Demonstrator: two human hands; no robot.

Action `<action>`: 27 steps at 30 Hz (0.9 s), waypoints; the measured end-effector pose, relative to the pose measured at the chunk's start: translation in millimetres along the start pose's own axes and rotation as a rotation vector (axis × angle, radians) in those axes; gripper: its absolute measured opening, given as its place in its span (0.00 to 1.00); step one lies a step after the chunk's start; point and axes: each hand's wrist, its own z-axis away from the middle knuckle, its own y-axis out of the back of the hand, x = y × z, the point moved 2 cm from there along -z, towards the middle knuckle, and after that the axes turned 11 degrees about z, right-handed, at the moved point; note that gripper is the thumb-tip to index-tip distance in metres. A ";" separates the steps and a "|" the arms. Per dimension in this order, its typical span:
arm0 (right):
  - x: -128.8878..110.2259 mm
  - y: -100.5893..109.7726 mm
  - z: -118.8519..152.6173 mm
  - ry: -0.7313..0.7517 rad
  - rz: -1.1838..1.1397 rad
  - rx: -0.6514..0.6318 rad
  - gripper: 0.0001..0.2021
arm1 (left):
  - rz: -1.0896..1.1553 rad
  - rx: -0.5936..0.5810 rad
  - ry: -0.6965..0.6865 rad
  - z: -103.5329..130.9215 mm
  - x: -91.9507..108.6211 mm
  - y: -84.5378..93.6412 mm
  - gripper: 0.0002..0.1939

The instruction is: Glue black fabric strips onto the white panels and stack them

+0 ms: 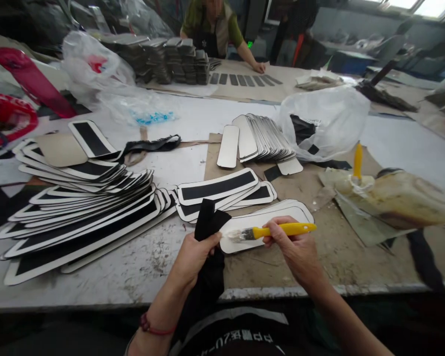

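A yellow-handled brush [285,230] is gripped in my right hand [296,249], its bristles lying on a white rounded panel [267,217] atop a small fanned stack. My left hand [195,257] pinches black fabric strips [209,222] at that panel's left end, and the cloth hangs down over the table edge. Just behind, white panels with black strips on them [218,187] lie overlapping. Further left rises a large pile of similar panels [92,217], black centres framed in white. The bristle tips look coated with something whitish.
Plain white panels [263,138] lean in a row behind the work spot, beside a clear plastic bag [326,118]. On the right, a stained glue container [404,193] holds another yellow-handled brush [357,160]. Across the table, a person's hand [259,67] touches grey pieces laid in a row.
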 end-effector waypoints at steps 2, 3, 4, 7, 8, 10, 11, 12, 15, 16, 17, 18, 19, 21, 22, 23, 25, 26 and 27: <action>3.0 8.4 -0.9 0.032 0.072 0.042 0.13 | 0.001 0.016 -0.003 0.1 -0.5 -0.2 0.18; 5.3 13.8 -1.8 0.047 0.111 0.061 0.12 | 0.003 0.024 -0.008 0.5 -0.8 -0.4 0.18; 8.2 20.0 -2.8 0.060 0.152 0.080 0.12 | 0.007 0.032 -0.013 0.9 -1.2 -0.5 0.19; 17.4 40.7 -6.3 0.085 0.293 0.142 0.11 | 0.020 0.050 -0.015 2.4 -3.4 -0.4 0.20; 19.7 47.6 -7.3 0.099 0.349 0.160 0.11 | 0.021 0.061 -0.010 2.8 -4.3 -0.2 0.20; 22.3 60.0 -9.0 0.146 0.460 0.197 0.11 | 0.014 0.085 -0.005 3.3 -6.1 0.2 0.21; 22.4 65.4 -9.7 0.179 0.512 0.217 0.10 | 0.008 0.096 -0.008 3.4 -6.9 0.2 0.22; 21.9 70.2 -10.3 0.218 0.560 0.237 0.10 | 0.004 0.105 -0.013 3.4 -7.5 0.0 0.22; 18.7 82.3 -11.8 0.335 0.673 0.287 0.08 | 0.001 0.127 -0.005 3.1 -9.7 -0.7 0.24; 17.4 85.7 -12.4 0.368 0.706 0.293 0.08 | 0.003 0.138 0.005 3.0 -10.7 -0.7 0.24; 16.2 89.0 -13.0 0.398 0.733 0.296 0.07 | 0.003 0.149 0.016 3.0 -11.7 -0.5 0.25; 15.0 92.3 -13.4 0.426 0.755 0.300 0.07 | 0.004 0.154 0.022 3.0 -12.6 -0.2 0.25; 13.9 95.3 -13.8 0.454 0.772 0.304 0.06 | 0.003 0.156 0.025 3.1 -13.4 0.2 0.26; 12.1 99.9 -13.5 0.503 0.791 0.307 0.05 | -0.011 0.158 0.019 3.6 -14.4 1.1 0.26; 11.8 100.9 -12.6 0.521 0.798 0.301 0.04 | -0.018 0.157 0.013 4.0 -14.5 1.4 0.26; 11.7 100.5 -11.0 0.536 0.806 0.291 0.03 | -0.024 0.156 0.006 4.3 -14.5 1.6 0.26; 12.4 95.1 -5.3 0.557 0.828 0.258 0.03 | -0.024 0.153 0.006 4.9 -14.3 1.5 0.26; 12.6 89.8 -1.1 0.569 0.833 0.232 0.04 | -0.024 0.150 0.013 5.1 -14.2 1.2 0.26; 12.3 82.9 3.9 0.582 0.828 0.198 0.05 | -0.024 0.150 0.025 5.2 -14.2 0.9 0.26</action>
